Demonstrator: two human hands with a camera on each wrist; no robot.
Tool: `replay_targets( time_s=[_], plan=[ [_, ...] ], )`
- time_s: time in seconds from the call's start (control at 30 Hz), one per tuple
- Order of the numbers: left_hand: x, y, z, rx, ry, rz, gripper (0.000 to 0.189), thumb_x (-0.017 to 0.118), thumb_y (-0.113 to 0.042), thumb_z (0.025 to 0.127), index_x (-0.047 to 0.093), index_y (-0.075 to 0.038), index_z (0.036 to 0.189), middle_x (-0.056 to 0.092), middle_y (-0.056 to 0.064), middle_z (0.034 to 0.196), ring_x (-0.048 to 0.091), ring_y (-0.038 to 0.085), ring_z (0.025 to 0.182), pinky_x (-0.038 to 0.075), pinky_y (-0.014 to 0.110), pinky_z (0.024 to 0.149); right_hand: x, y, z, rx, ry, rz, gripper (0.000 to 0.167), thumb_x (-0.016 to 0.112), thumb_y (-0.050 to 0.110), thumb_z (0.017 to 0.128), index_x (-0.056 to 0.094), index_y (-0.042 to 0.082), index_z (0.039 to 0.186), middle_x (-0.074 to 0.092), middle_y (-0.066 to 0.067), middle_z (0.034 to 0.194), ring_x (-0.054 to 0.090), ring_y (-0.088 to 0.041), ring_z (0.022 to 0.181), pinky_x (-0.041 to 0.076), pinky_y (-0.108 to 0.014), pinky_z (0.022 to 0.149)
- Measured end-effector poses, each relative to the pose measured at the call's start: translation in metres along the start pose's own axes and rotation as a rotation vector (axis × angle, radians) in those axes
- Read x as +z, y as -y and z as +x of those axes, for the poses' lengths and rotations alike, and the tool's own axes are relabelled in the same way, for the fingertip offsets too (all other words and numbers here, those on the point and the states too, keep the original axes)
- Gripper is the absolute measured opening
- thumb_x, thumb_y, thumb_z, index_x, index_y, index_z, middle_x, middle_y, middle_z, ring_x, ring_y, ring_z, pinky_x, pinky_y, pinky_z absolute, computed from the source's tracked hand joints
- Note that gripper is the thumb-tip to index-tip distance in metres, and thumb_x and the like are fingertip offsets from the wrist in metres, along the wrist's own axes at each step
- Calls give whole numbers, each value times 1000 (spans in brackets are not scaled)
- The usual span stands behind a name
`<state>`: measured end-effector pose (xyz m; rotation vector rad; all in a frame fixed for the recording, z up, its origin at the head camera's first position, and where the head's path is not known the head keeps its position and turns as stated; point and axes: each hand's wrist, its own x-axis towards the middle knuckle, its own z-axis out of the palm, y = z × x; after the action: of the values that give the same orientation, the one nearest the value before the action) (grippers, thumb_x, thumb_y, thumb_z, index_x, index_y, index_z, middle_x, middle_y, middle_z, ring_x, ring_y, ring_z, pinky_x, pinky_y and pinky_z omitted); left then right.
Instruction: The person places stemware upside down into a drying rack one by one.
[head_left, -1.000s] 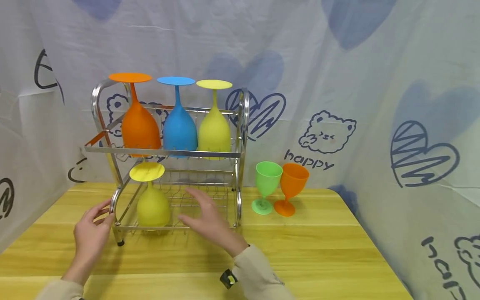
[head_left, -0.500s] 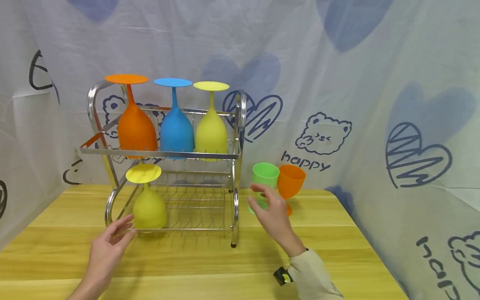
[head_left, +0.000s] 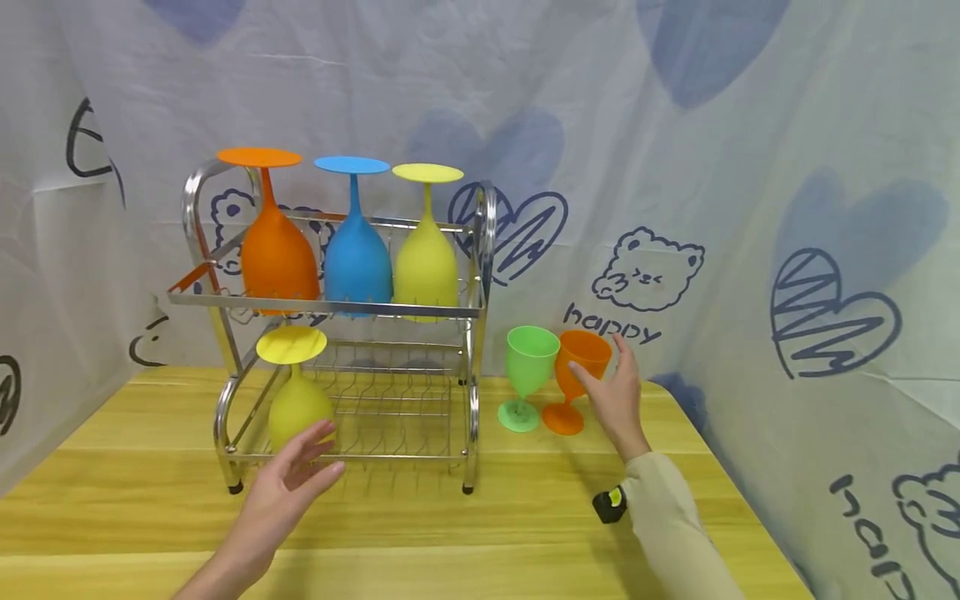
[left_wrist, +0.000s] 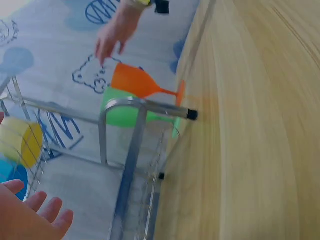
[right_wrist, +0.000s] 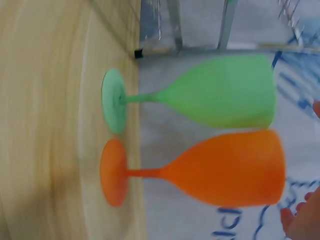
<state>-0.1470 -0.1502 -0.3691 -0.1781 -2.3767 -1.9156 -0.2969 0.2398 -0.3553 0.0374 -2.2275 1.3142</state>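
An orange goblet stands upright on the table, right of the rack, beside a green goblet. My right hand is at the orange goblet's right side, thumb overlapping its bowl in the head view and fingers spread apart. In the right wrist view the fingertips show near the rim of the orange goblet. My left hand hovers with parted fingers before the rack's lower tier, holding nothing. Behind it a yellow goblet sits upside down on that tier, its bowl partly hidden by the fingers.
The two-tier metal dish rack stands on the wooden table. On its upper tier, orange, blue and yellow goblets rest upside down in a row. A patterned curtain hangs close behind.
My right hand has moved from the front of the rack, past the green goblet, to the orange one's right side. My left hand has left the rack's left post and shifted right.
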Motion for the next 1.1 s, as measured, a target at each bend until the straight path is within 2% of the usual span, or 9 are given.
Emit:
replay_targets(
  time_s=[0.13, 0.2, 0.3, 0.47, 0.77, 0.87, 1.03, 1.1],
  plan=[
    [9, -8, -2, 19, 57, -45, 63, 59, -20, 97, 28, -8, 151, 32, 17, 152, 34, 41, 133, 38, 58, 102, 2, -14, 11, 168, 83, 56, 97, 75, 26, 84, 12, 1, 153, 16, -22, 157, 16, -37, 143, 15, -48, 116],
    [13, -11, -3, 33, 78, -49, 64, 59, -19, 96, 28, -9, 151, 32, 18, 152, 32, 42, 134, 33, 62, 103, 6, -20, 15, 231, 116, 98, 102, 75, 23, 84, 4, 1, 154, 10, -23, 158, 12, -36, 144, 14, -47, 117],
    [18, -15, -4, 65, 96, -51, 66, 61, -18, 94, 28, -8, 151, 32, 19, 151, 31, 43, 135, 29, 63, 105, 12, -30, 20, 289, 141, 174, 102, 75, 15, 84, 1, 1, 153, 16, -25, 155, 20, -37, 141, 19, -44, 116],
    [20, -16, -4, 100, 112, -58, 69, 62, -15, 92, 28, -7, 151, 31, 19, 152, 31, 42, 136, 26, 63, 106, 19, -44, 24, 336, 159, 270, 96, 75, 7, 83, 9, 2, 152, 32, -23, 147, 36, -36, 131, 28, -43, 112],
    [25, -15, 1, 138, 116, -44, 74, 67, -15, 88, 30, -7, 151, 32, 19, 151, 32, 40, 135, 26, 60, 108, 20, -58, 23, 445, 215, 293, 100, 74, 13, 85, 2, 5, 154, 28, -25, 150, 35, -38, 132, 31, -49, 109],
    [29, -14, 4, 154, 114, -25, 76, 70, -16, 86, 30, -8, 151, 32, 19, 151, 33, 40, 135, 27, 61, 107, 20, -61, 23, 457, 225, 304, 99, 73, 14, 85, 3, 5, 155, 27, -26, 151, 35, -38, 132, 32, -52, 108],
    [37, -12, 13, 119, 129, -1, 81, 73, -22, 84, 29, -14, 152, 30, 15, 153, 32, 38, 135, 28, 60, 107, 21, -65, 22, 460, 254, 279, 97, 72, 16, 87, 3, 3, 154, 24, -27, 152, 31, -41, 134, 29, -58, 108],
    [41, -11, 17, 127, 138, 10, 82, 75, -23, 83, 30, -15, 152, 31, 15, 153, 33, 38, 135, 30, 59, 107, 21, -66, 21, 456, 260, 270, 95, 72, 16, 87, 6, 2, 153, 25, -26, 152, 31, -41, 134, 29, -59, 107]
  ],
)
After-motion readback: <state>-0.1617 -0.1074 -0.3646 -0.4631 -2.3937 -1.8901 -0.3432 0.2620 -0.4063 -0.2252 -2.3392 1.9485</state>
